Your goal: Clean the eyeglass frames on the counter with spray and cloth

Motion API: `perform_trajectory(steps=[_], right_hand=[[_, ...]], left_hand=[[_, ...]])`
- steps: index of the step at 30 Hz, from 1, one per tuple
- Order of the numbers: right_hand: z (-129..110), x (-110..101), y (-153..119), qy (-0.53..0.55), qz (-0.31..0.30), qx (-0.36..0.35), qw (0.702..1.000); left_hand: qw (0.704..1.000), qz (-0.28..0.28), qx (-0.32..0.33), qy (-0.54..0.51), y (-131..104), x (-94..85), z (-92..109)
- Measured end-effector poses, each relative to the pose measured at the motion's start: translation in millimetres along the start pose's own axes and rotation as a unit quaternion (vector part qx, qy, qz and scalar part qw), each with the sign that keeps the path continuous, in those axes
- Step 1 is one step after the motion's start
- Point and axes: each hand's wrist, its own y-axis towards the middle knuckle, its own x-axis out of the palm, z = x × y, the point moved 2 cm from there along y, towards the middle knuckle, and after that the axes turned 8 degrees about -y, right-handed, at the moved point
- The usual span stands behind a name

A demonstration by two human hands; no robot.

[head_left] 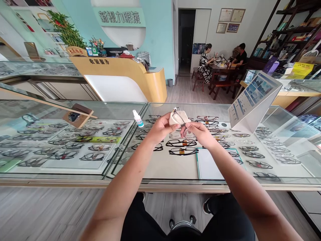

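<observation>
My left hand (162, 126) is closed around a cream cleaning cloth (184, 116), which is folded against a pair of eyeglasses (178, 115). My right hand (199, 131) pinches the thin dark frame of the same eyeglasses from the other side. Both hands hover above the glass display counter, close together. Part of the eyeglasses is hidden by the cloth and fingers. A small white spray bottle (138, 119) with a blue label stands on the glass to the left of my hands.
Rows of spectacle frames (182, 143) lie inside the glass showcase (160, 172). A wooden-backed stand mirror (78, 115) is at left, a slanted information board (253, 100) at right. Beyond the yellow cashier desk (117, 68), two people sit at a table (222, 68).
</observation>
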Motion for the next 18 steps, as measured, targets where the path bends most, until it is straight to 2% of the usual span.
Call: perform_trajectory(steps=[8,12,18], right_hand=[[3.4,7.1,-0.9,-0.002,-0.009,-0.001,1.000],[5.2,11.1,-1.8,-0.010,-0.016,-0.002,1.000],[0.2,12.6,-2.7,-0.017,-0.031,-0.008,0.999]], left_hand=[[0.997,0.073,-0.001,0.000,-0.5,13.2,-3.5],[0.994,0.109,0.031,0.009,-2.5,14.3,-5.8],[0.989,0.134,0.052,0.027,-3.6,9.4,-8.3]])
